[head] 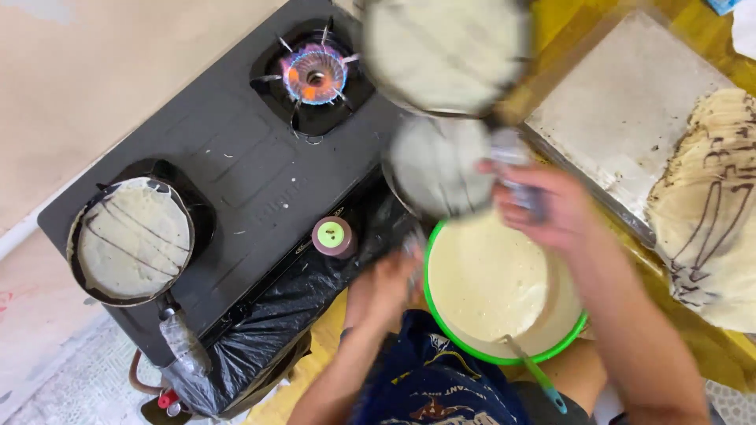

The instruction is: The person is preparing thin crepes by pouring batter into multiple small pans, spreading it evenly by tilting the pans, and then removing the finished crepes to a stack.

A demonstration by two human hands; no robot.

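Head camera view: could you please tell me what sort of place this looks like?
Probably a small crepe-making station: a black two-burner gas stove with one flame lit, a green-rimmed bowl of pale batter, and cooked crepes stacked by a tray.

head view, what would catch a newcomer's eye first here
Probably the lit burner at top centre, flame bare with no pan over it. Next, the green-rimmed bowl of batter at bottom centre, where the right hand holds a blurred, batter-coated pan above it. At left, a crepe with dark stripes sits in another pan.
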